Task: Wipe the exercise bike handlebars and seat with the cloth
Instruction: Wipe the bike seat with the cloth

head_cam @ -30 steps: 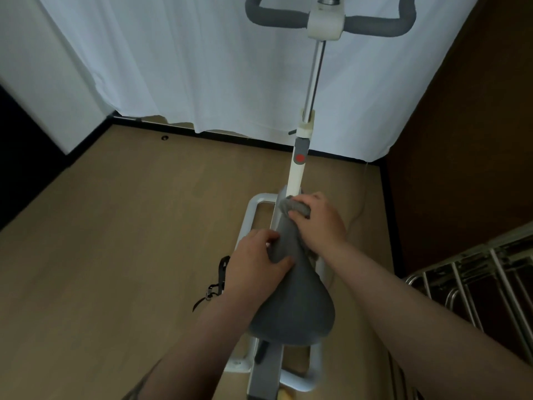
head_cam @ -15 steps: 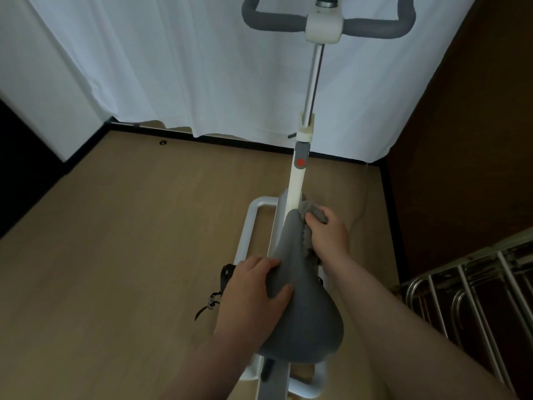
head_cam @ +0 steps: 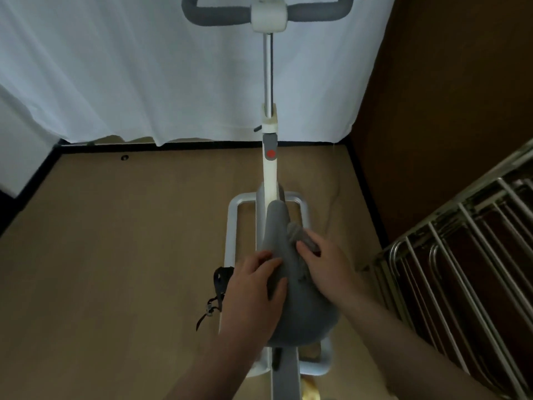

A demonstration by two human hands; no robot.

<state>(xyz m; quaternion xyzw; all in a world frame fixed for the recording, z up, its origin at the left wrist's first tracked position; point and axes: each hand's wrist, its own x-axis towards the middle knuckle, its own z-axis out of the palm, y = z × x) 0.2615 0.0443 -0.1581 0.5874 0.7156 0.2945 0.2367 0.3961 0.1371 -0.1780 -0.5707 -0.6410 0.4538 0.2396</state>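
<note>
The grey bike seat (head_cam: 297,310) is just below me, its narrow nose pointing away. My right hand (head_cam: 327,265) presses a bunched grey cloth (head_cam: 298,233) against the right side of the seat, near the nose. My left hand (head_cam: 253,293) lies flat on the seat's left flank, fingers spread over the padding. The grey handlebars (head_cam: 219,14) with a white centre block sit at the top of the view, on a chrome and white post (head_cam: 268,82) with a red knob.
The white base frame (head_cam: 232,226) of the bike rests on a wooden floor. A black pedal strap (head_cam: 217,287) hangs at the left. A metal rack (head_cam: 461,269) stands close on the right, beside a brown wall. White curtain (head_cam: 129,67) behind.
My right hand has slid the cloth from the seat's nose back along its right side. My left hand has shifted back along the left flank. The view has turned to face the bike squarely.
</note>
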